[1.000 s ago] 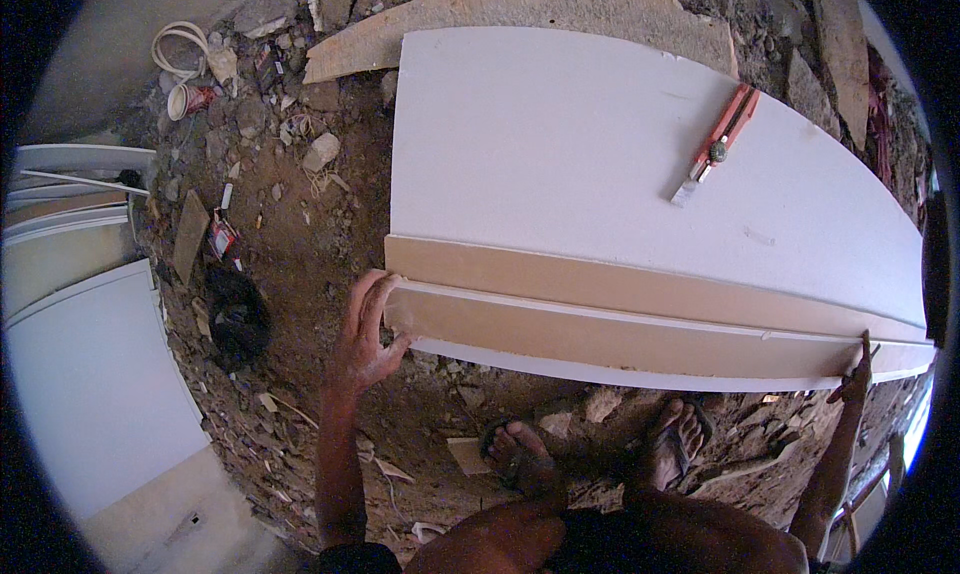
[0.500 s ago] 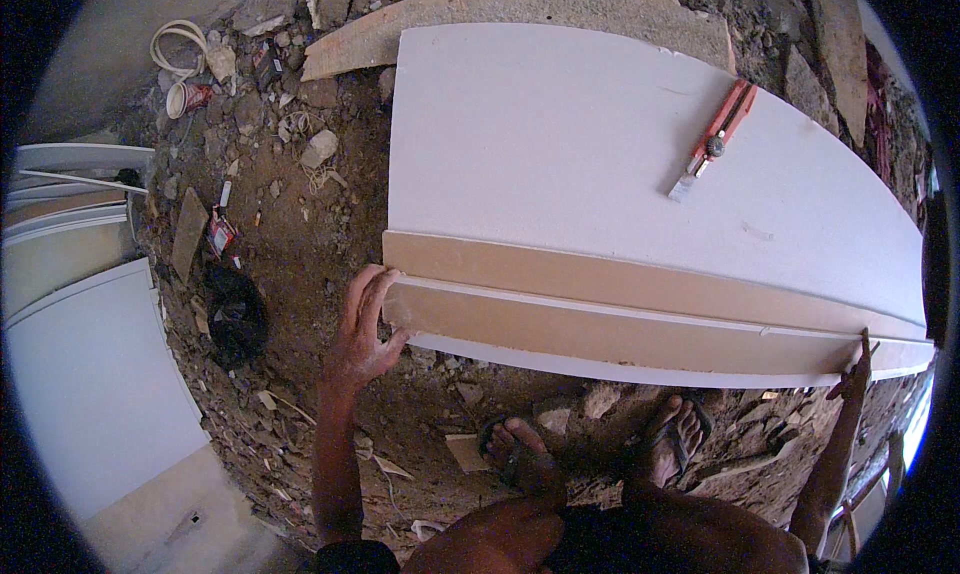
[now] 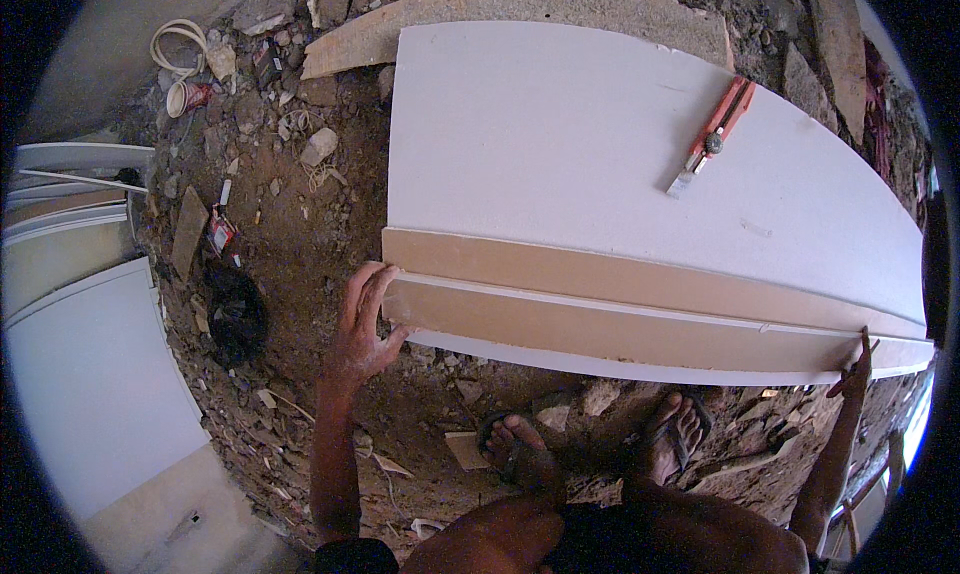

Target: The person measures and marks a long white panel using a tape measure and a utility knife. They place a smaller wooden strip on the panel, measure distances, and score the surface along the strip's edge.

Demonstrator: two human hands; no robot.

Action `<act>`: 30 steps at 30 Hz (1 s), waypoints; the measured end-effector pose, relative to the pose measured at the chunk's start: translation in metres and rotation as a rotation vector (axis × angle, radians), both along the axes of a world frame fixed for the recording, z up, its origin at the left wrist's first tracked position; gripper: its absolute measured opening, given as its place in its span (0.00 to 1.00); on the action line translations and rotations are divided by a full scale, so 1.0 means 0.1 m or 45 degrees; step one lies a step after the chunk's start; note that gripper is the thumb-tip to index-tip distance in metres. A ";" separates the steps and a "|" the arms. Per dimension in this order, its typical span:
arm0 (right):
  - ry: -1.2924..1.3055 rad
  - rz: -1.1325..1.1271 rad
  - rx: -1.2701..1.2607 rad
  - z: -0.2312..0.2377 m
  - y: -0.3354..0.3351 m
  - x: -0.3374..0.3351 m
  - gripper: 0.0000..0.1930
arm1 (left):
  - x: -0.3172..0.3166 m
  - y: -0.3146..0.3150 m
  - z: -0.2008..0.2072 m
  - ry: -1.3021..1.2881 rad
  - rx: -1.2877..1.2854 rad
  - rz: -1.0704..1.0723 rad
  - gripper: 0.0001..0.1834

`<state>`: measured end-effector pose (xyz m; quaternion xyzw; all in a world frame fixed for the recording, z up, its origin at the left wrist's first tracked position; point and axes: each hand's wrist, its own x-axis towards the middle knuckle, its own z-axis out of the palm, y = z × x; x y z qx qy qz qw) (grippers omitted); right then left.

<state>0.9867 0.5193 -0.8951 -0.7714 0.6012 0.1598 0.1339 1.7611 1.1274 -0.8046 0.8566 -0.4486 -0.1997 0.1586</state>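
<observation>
A large white plasterboard sheet (image 3: pixel 560 134) lies on the ground in front of me. Along its near edge runs a long strip of brown-faced board (image 3: pixel 560 322) with a white edge, beside a second brown band (image 3: pixel 560 272). My left hand (image 3: pixel 362 329) is closed round the strip's left end, fingers on top and thumb at its near side. At the far right end, my right hand (image 3: pixel 855 371) grips the same strip, its fingers partly dark and hard to make out. A red utility knife (image 3: pixel 718 134) with its blade out rests on the white sheet.
Soil and stones surround the sheet, with a wooden plank (image 3: pixel 500 19) behind it. To the left are a black plastic bag (image 3: pixel 235 314), a paper cup (image 3: pixel 185 99), a coiled hose (image 3: pixel 178 49) and white panels (image 3: pixel 100 374). My sandalled feet (image 3: pixel 520 444) stand close to the near edge.
</observation>
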 end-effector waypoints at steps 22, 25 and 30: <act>-0.063 -0.237 -0.125 0.26 0.37 0.09 0.42 | 0.02 0.16 -0.17 -0.143 0.065 -0.101 0.47; -0.171 -0.556 -0.214 0.27 0.33 0.56 0.44 | -0.13 0.12 -0.01 -0.018 -0.037 0.027 0.47; -0.649 -1.308 -0.296 0.16 0.45 0.99 0.51 | -0.66 -0.57 0.32 -0.569 0.096 -0.148 0.44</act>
